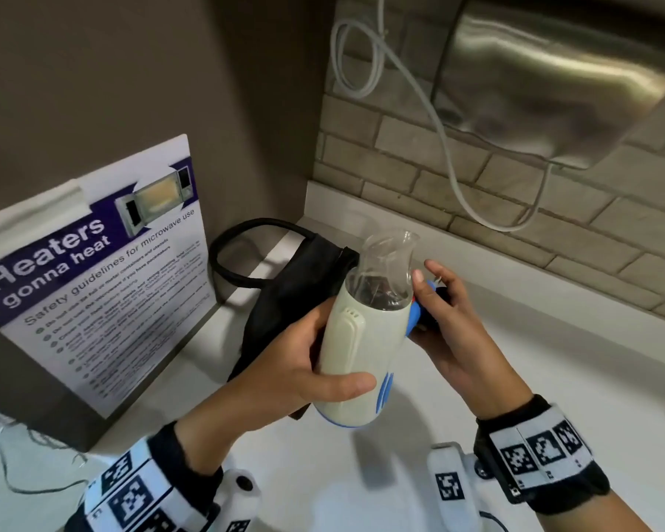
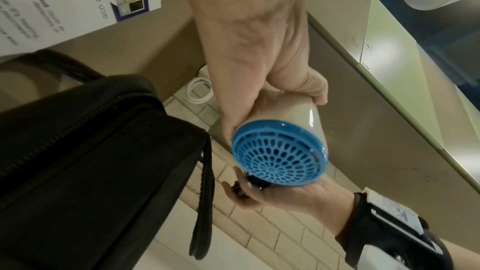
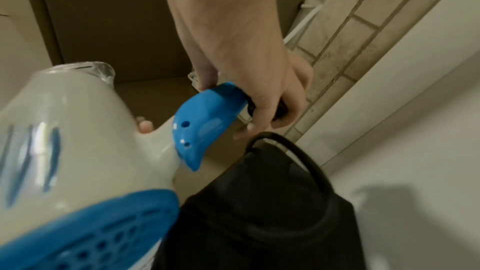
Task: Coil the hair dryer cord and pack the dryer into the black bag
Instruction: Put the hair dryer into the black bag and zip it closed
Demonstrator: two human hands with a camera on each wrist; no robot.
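Two bare hands wearing wrist rigs

Both wrists are wearing black bands [image 1: 542, 455] carrying white panels printed with black square markers [image 1: 131, 497].

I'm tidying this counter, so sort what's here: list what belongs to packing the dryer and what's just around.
Part of the job:
hair dryer, gripped by the left hand
blue handle, held by the right hand
black bag

Just around:
microwave safety poster
white wall cable
steel hand dryer

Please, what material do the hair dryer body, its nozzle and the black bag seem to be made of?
Hair dryer body: looks like glossy cream plastic; it shows sharp highlights and moulded seams.
Nozzle: clear plastic, probably; the counter shows through it.
Black bag: matte woven fabric, likely nylon or similar; it has a zipper and a soft strap.
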